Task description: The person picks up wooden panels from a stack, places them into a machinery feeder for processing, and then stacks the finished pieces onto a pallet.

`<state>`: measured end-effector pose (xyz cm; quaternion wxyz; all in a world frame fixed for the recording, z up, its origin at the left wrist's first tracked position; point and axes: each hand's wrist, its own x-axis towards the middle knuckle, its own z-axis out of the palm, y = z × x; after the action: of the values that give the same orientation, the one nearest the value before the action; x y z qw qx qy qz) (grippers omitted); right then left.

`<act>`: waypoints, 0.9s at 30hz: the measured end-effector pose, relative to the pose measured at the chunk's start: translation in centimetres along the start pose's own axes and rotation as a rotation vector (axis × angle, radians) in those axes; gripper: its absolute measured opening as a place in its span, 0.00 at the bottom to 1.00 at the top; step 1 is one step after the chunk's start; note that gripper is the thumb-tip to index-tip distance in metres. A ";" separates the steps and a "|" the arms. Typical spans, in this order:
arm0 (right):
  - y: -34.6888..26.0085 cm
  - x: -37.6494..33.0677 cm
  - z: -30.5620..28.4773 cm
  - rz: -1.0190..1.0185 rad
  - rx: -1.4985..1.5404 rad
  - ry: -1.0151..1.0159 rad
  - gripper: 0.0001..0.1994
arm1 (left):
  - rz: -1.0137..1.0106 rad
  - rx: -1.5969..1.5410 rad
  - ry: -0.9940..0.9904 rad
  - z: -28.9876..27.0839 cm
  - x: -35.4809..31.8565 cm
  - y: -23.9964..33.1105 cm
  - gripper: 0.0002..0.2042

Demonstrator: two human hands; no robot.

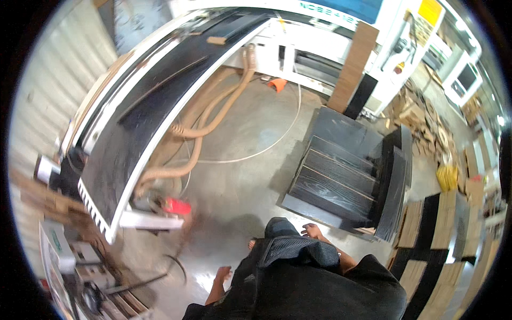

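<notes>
My left hand hangs low beside my body over the concrete floor, its fingers loosely extended with nothing in them. On the other side, my right hand is held in front of my hip. Its fingers are slightly apart, and no object shows in it. That hand is nearest to a low stack of dark wood-grain panels, without touching it. Several narrow dark boards stand along the stack's right side.
A long machine table with a black top runs along the left. Tan ribbed hoses and a thin pale cable lie on the floor. Upright brown board, scrap pile and stacked panels are at right.
</notes>
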<state>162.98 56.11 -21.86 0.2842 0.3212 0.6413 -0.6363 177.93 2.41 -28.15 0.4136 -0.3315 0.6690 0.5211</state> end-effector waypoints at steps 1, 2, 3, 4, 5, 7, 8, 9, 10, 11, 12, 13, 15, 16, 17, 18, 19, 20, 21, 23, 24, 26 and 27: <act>-4.4 -0.9 4.1 0.060 -0.088 0.010 0.21 | 0.025 0.049 0.079 -4.0 1.5 3.2 0.14; -3.9 0.8 4.3 -0.046 -0.165 0.039 0.21 | 0.070 0.124 0.102 -6.4 4.0 8.4 0.14; -3.6 2.7 5.1 -0.096 -0.334 0.119 0.21 | 0.133 0.171 0.125 -9.1 6.0 13.6 0.14; -3.3 4.7 6.2 -0.135 -0.506 0.202 0.21 | 0.223 0.157 0.166 -12.0 7.7 19.2 0.14; -3.6 6.5 6.0 -0.120 -0.578 0.218 0.21 | 0.320 0.087 0.205 -14.1 9.1 24.3 0.13; -4.5 9.8 5.0 -0.076 -0.583 0.133 0.21 | 0.489 -0.039 0.281 -16.9 10.6 34.1 0.13; -4.8 11.4 3.6 -0.040 -0.582 0.122 0.21 | 0.539 -0.333 0.322 -14.9 10.3 39.7 0.15; -6.2 13.4 3.0 -0.039 -0.583 0.091 0.21 | 0.565 -0.328 0.417 -14.9 9.8 44.0 0.16; -7.5 15.2 2.5 -0.035 -0.578 0.063 0.21 | 0.553 -0.325 0.432 -14.9 9.7 47.0 0.16; -9.1 17.5 1.4 -0.060 -0.516 0.074 0.21 | 0.541 -0.294 0.335 -14.3 10.3 50.2 0.15; -10.1 19.0 0.2 -0.123 -0.353 0.088 0.21 | 0.528 -0.262 0.232 -13.5 10.8 53.2 0.15; -13.1 21.7 -0.1 -0.248 -0.122 0.046 0.21 | 0.577 -0.400 -0.011 -14.7 11.7 53.1 0.16; -21.1 25.8 0.3 -0.195 0.111 0.050 0.19 | 0.496 -0.249 0.007 -14.6 14.7 53.9 0.14; -26.0 26.7 0.2 -0.002 0.076 0.120 0.17 | 0.404 -0.167 0.045 -13.1 15.9 53.3 0.13; -28.4 27.5 -0.7 0.006 0.069 0.141 0.17 | 0.319 -0.077 0.057 -11.2 17.5 53.7 0.12; -31.4 29.1 0.4 -0.114 0.168 0.092 0.16 | 0.527 0.576 -0.005 -13.2 19.8 51.2 0.13; -34.3 30.8 0.3 -0.238 0.269 0.079 0.14 | 0.838 1.163 0.027 -13.5 22.1 50.9 0.15; -37.5 30.9 0.1 -0.152 0.341 0.189 0.12 | 0.566 0.943 -0.056 -11.2 23.0 50.4 0.15; -38.7 31.7 -0.8 -0.227 0.281 0.188 0.16 | 0.348 0.770 -0.099 -9.7 23.6 51.6 0.15; -40.4 35.5 -3.1 -0.221 0.209 0.104 0.25 | 0.193 0.641 -0.123 -8.2 25.8 54.9 0.16; -41.8 35.8 -1.8 -0.180 0.315 0.155 0.14 | 0.140 0.612 -0.115 -8.3 26.4 55.8 0.16; -42.9 38.1 -2.7 -0.149 -0.009 0.141 0.25 | 0.110 0.606 -0.126 -8.2 29.2 60.2 0.17; -42.5 38.4 -3.3 -0.106 -0.152 0.135 0.25 | 0.108 0.607 -0.131 -8.4 30.5 62.3 0.17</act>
<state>105.97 62.03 -24.47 0.2298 0.3064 0.7214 -0.5769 108.33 8.61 -28.26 0.5077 -0.1226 0.7826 0.3388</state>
